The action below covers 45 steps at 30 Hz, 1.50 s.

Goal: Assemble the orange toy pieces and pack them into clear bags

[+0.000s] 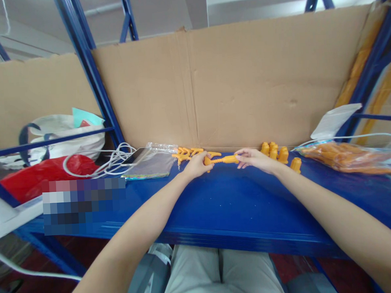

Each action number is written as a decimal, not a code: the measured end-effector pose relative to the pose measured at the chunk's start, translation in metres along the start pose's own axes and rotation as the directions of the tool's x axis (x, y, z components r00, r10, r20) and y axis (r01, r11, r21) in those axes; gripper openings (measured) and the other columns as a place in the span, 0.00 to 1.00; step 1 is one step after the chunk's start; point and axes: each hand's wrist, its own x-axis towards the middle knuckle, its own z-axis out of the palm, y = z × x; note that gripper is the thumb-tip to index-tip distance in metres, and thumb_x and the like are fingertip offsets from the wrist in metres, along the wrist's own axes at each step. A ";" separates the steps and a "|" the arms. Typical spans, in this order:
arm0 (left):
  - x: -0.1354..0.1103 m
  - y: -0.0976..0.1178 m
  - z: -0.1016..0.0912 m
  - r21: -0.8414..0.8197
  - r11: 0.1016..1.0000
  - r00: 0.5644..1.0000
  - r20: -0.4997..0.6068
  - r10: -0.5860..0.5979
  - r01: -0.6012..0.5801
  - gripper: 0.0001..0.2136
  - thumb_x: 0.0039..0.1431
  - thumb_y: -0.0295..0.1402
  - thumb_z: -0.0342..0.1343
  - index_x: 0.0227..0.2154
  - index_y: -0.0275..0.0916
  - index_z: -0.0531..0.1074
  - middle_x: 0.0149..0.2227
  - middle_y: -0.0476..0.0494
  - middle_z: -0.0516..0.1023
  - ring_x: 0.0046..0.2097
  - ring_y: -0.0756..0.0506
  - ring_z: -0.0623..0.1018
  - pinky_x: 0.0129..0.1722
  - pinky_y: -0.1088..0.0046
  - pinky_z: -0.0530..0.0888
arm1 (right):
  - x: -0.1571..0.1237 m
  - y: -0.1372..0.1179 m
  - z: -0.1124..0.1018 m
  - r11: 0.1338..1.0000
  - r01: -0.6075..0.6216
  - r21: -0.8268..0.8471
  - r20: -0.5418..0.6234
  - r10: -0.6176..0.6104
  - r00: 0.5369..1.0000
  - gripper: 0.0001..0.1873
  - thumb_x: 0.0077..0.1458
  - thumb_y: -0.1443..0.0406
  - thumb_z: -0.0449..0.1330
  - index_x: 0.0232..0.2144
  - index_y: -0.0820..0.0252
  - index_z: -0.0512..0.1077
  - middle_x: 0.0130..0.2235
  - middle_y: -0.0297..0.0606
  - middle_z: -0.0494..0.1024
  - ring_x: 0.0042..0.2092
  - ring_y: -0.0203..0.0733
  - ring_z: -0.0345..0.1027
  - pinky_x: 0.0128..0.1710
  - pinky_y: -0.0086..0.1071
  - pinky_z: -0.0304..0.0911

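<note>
- While both hands gripped it, the left hand (pixel 196 165) was curled around the knobbed end of the orange ribbed rod (pixel 221 160). The right hand (pixel 253 157) pinched the opposite end with its fingertips (pixel 239 156). Neither hand was slack.
- The rod lay level between the two sets of fingers, running from 9 to 3 o'clock, low over the blue shelf (pixel 238 205). Whether it touched the surface could not be told.
- By my judgement, holding it well called for both grips to stay in line with the rod's axis. Any push or twist would then run straight through it instead of bending the ribbed middle.
- The fingertips seemed best placed at the very ends, as they were, leaving the ribs bare. The elbows were wide apart, so the wrists would have to do the fine steadying.
- A pile of loose orange pieces (pixel 186 154) lay near the left hand at its 10 o'clock.
- A cluster of orange caps (pixel 274 151) stood just beside the right hand at its 1 o'clock. One single cap (pixel 295 164) sat apart at 3 o'clock.
- Farther out at 9 o'clock lay a clear plastic pouch (pixel 150 163), then white cables (pixel 114 157) and a red bag (pixel 39 174).
- Well away at 3 o'clock sat a bag of orange parts (pixel 347 157).
- A cardboard sheet (pixel 244 82) closed the back at 12 o'clock.
</note>
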 end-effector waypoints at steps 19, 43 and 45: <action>0.003 -0.002 0.002 -0.007 1.000 1.000 0.024 -0.008 0.008 0.09 0.45 0.28 0.60 0.32 0.37 0.69 0.22 0.54 0.69 0.25 0.52 0.67 0.24 0.77 0.61 | -0.003 -0.009 0.018 0.953 -0.304 0.015 -0.075 0.304 0.950 0.30 0.63 0.48 0.43 0.20 0.62 0.66 0.15 0.38 0.70 0.14 0.31 0.59 0.13 0.23 0.51; 0.003 -0.002 0.003 -0.097 0.995 0.999 -0.037 0.034 -0.037 0.09 0.45 0.29 0.60 0.30 0.38 0.67 0.19 0.57 0.67 0.22 0.53 0.66 0.22 0.79 0.60 | -0.002 -0.002 0.004 0.981 -0.189 0.048 0.104 0.184 0.977 0.29 0.57 0.44 0.49 0.24 0.64 0.70 0.22 0.44 0.77 0.17 0.32 0.63 0.16 0.25 0.56; 0.002 -0.002 0.002 -0.098 0.995 0.999 -0.035 0.025 -0.029 0.09 0.45 0.28 0.60 0.30 0.38 0.67 0.19 0.56 0.68 0.22 0.53 0.67 0.22 0.79 0.61 | -0.002 -0.003 0.006 0.974 -0.225 0.019 0.095 0.222 0.970 0.33 0.56 0.41 0.46 0.24 0.63 0.69 0.21 0.44 0.76 0.16 0.33 0.63 0.15 0.25 0.55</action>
